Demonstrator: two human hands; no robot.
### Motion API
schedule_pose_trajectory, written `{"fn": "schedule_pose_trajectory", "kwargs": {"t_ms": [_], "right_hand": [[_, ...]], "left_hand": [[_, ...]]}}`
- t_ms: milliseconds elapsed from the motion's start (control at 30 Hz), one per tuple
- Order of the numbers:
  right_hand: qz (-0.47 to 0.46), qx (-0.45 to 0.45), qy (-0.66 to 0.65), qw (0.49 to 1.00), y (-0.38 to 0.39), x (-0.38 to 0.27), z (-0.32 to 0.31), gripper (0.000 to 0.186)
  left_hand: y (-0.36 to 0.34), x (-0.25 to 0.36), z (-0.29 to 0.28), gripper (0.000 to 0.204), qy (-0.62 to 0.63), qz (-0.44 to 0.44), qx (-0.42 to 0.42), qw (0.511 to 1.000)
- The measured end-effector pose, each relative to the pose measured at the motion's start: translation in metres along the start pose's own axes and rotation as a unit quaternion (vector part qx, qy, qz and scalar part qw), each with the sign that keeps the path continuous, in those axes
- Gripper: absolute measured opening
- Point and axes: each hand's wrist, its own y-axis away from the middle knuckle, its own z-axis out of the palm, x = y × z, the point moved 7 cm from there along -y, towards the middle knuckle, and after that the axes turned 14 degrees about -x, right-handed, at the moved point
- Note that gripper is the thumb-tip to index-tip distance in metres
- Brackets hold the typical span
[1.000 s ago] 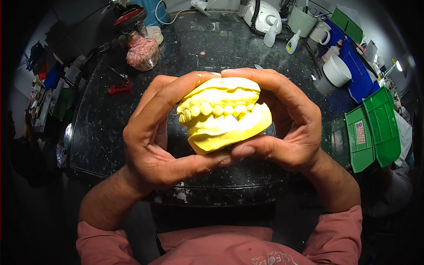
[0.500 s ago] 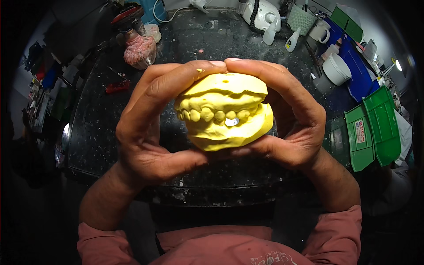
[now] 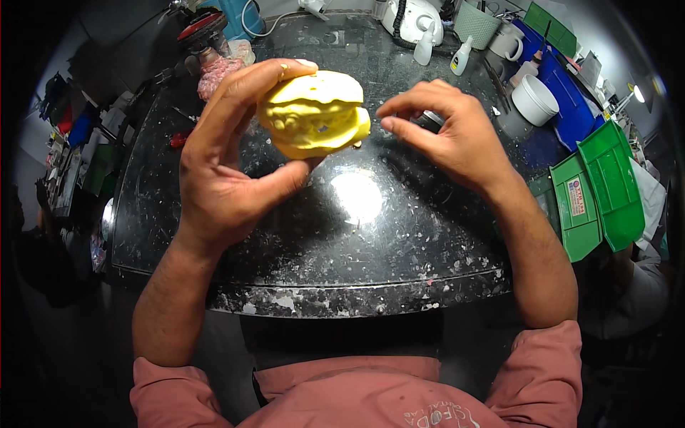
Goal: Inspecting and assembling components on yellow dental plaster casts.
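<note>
My left hand point(image 3: 217, 171) holds a yellow plaster dental model point(image 3: 314, 89) above the table, fingers over its top and thumb underneath. The model's upper and lower halves are together, and a small silvery patch shows on its tooth side. To the right of the model, apart from it, is my right hand point(image 3: 460, 139). Its fingers are bent and its thumb and forefinger point toward the model with a small gap between them. I see nothing held there. A small dark and silvery shape shows behind that thumb; I cannot tell what it is.
The black table point(image 3: 342, 250) is speckled with white residue. At the back stand a white machine point(image 3: 414, 25), squeeze bottles point(image 3: 462, 57) and a mug point(image 3: 506, 43). A white tub point(image 3: 535, 100) and green bins point(image 3: 614, 192) are on the right, a lump of pink material point(image 3: 215, 73) back left.
My right hand has let go of the dental model and moved right. My left hand has raised the model up and to the left, turning it slightly.
</note>
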Motion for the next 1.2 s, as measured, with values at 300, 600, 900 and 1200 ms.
{"fn": "schedule_pose_trajectory", "kwargs": {"t_ms": [300, 600, 900, 1200], "right_hand": [[-0.036, -0.076, 0.063, 0.994, 0.000, -0.008, 0.038, 0.019], [-0.066, -0.036, 0.068, 0.995, 0.000, -0.007, 0.033, 0.013], [-0.060, 0.067, -0.236, 0.968, 0.002, -0.007, 0.014, 0.017], [-0.042, 0.026, -0.422, 0.905, 0.004, -0.015, 0.019, 0.020]], "left_hand": [[0.000, -0.001, 0.004, 0.070, 0.050, -0.041, 0.038, 0.997], [0.003, 0.005, -0.005, 0.061, -0.145, -0.072, 0.084, 0.983], [0.004, 0.011, -0.004, 0.062, -0.259, -0.080, 0.057, 0.961], [0.005, 0.012, -0.002, 0.062, -0.274, -0.077, 0.053, 0.957]]}}
